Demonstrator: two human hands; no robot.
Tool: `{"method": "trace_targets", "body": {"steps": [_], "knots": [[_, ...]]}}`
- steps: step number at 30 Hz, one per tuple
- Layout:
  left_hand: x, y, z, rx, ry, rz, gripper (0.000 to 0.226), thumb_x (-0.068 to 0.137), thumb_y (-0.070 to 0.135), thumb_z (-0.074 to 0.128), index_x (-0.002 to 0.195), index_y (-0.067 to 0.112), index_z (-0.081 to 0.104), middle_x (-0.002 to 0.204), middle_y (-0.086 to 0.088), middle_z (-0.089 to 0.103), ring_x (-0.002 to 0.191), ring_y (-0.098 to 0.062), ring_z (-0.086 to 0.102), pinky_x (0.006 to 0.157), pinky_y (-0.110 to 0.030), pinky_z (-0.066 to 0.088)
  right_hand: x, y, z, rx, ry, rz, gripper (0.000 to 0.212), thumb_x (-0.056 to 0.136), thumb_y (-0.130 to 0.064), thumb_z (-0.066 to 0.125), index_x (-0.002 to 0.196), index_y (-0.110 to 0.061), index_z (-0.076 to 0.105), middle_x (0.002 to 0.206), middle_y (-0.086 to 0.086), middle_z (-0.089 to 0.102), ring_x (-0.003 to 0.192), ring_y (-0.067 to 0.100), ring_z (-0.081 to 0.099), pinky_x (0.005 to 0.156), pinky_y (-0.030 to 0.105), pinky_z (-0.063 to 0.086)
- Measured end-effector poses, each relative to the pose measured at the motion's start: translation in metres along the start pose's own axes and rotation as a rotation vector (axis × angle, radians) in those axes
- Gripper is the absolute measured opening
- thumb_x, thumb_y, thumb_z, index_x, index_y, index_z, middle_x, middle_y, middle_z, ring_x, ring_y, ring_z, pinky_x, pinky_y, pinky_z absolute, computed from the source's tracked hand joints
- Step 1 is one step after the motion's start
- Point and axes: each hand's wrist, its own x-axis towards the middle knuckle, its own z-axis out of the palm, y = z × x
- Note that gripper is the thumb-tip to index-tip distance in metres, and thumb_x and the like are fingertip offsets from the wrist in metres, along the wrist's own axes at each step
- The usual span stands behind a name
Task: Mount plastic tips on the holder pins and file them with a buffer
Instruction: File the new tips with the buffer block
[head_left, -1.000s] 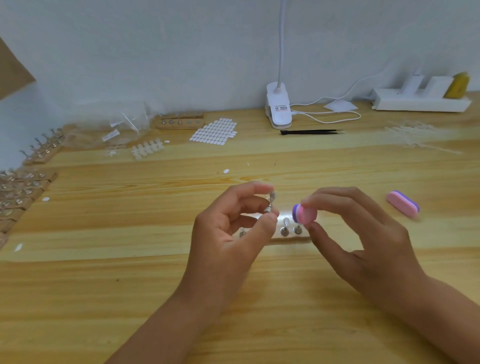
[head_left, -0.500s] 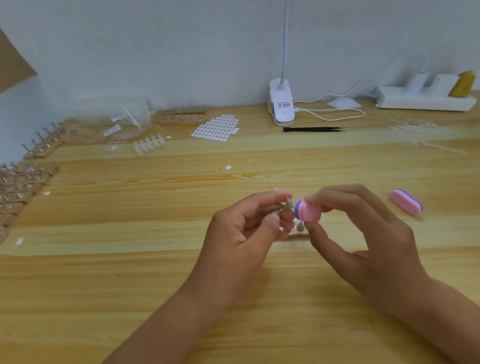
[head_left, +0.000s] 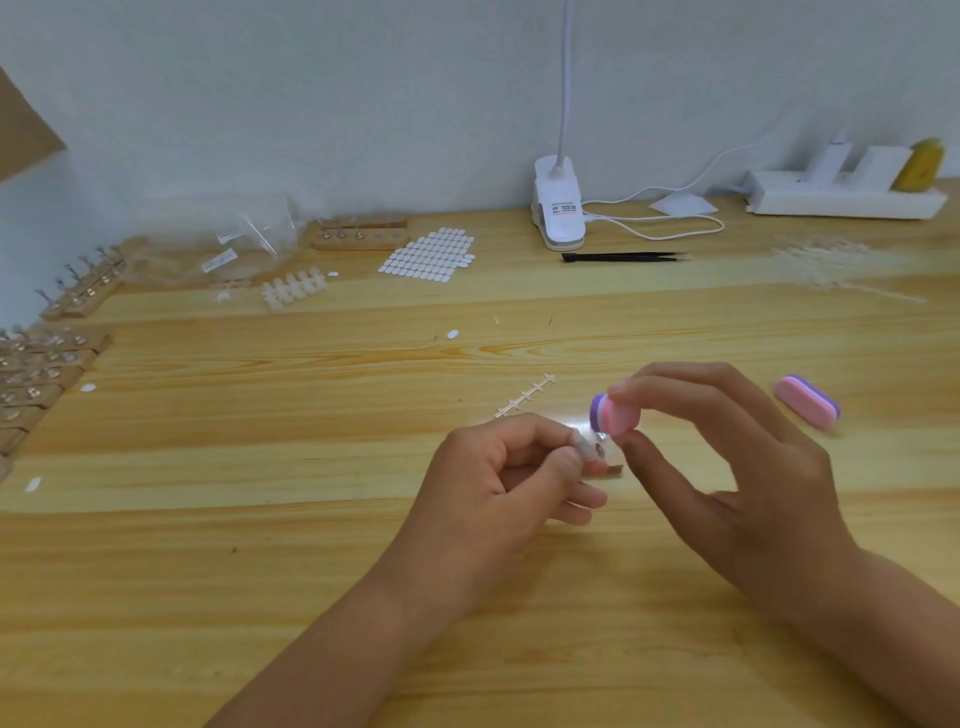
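Pale wooden tabletop (head_left: 260, 571) fills the head view, running back to a plain grey-white wall (head_left: 311, 104).

Near the centre, the left hand (head_left: 498, 488) is curled, its thumb and fingers pinching a small clear plastic tip (head_left: 584, 441) seated on a metal holder pin (head_left: 600, 451). Just right of it, the right hand (head_left: 727, 467) grips a small pink and purple buffer block (head_left: 615, 414) between forefinger and thumb, the other fingers loosely spread. The buffer block sits just above and right of the tip; whether the 2 touch is not clear. Under the fingertips a sliver of a light wooden holder block (head_left: 613, 469) lies on the table.

Just beyond the hands lies a thin empty plastic sprue strip (head_left: 524, 396). To the right, well apart from the hands, a 2nd pink and purple buffer (head_left: 808, 402) lies flat.

Along the far edge stand a white clip lamp (head_left: 558, 208) with its cable, black tweezers (head_left: 623, 256) in front of it, and a white power strip (head_left: 841, 195) at far right. Far left of the lamp lie a sheet of white oval tabs (head_left: 428, 254), a wooden pin holder (head_left: 358, 235), a white rack of plastic tips (head_left: 293, 291) and clear plastic bags (head_left: 234, 244). More wooden holders with pins (head_left: 41, 374) crowd the left edge.
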Motion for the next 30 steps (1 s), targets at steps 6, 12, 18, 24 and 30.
{"method": "trace_targets", "body": {"steps": [6,12,18,24,30], "knots": [[-0.001,0.006,-0.002,-0.008,-0.006,0.048,0.012,0.092,0.019,0.061,0.088,0.017,0.072,0.079,-0.005,0.076,0.075,-0.025,0.075,0.060,-0.029,0.059,-0.003,-0.003,0.000,-0.039,-0.080,-0.176,0.022,0.089,0.009,0.066,0.105,-0.002,0.073,0.102,0.014,0.069,0.095,0.023,0.067,0.088,0.029,0.053],[-0.001,0.006,-0.002,-0.013,-0.018,0.057,0.018,0.094,0.018,0.057,0.085,0.019,0.072,0.077,-0.008,0.074,0.073,-0.027,0.074,0.060,-0.031,0.059,0.001,0.005,-0.005,-0.035,-0.031,-0.098,0.029,0.091,0.004,0.067,0.113,-0.014,0.069,0.105,0.010,0.068,0.099,0.019,0.067,0.088,0.032,0.054],[-0.002,0.008,-0.004,-0.005,-0.036,0.070,0.018,0.095,0.020,0.056,0.085,0.017,0.071,0.073,-0.006,0.072,0.070,-0.027,0.074,0.059,-0.029,0.057,-0.001,0.006,-0.004,-0.089,-0.082,-0.181,0.022,0.088,0.010,0.067,0.106,-0.002,0.074,0.103,0.013,0.069,0.096,0.024,0.067,0.087,0.033,0.054],[-0.002,0.005,-0.002,0.018,-0.046,0.065,0.018,0.094,0.017,0.055,0.087,0.013,0.070,0.071,-0.006,0.072,0.068,-0.025,0.073,0.058,-0.031,0.057,-0.005,-0.005,0.002,-0.015,-0.051,-0.216,0.031,0.090,0.007,0.068,0.114,-0.013,0.072,0.107,0.008,0.068,0.102,0.019,0.065,0.091,0.028,0.051],[-0.002,0.007,-0.004,-0.010,-0.044,0.049,0.023,0.095,0.017,0.051,0.083,0.017,0.070,0.071,-0.007,0.071,0.068,-0.028,0.073,0.058,-0.030,0.057,0.002,0.006,-0.005,-0.077,-0.049,-0.120,0.024,0.090,0.004,0.069,0.113,-0.005,0.068,0.103,0.011,0.068,0.097,0.019,0.066,0.085,0.033,0.053]]}}
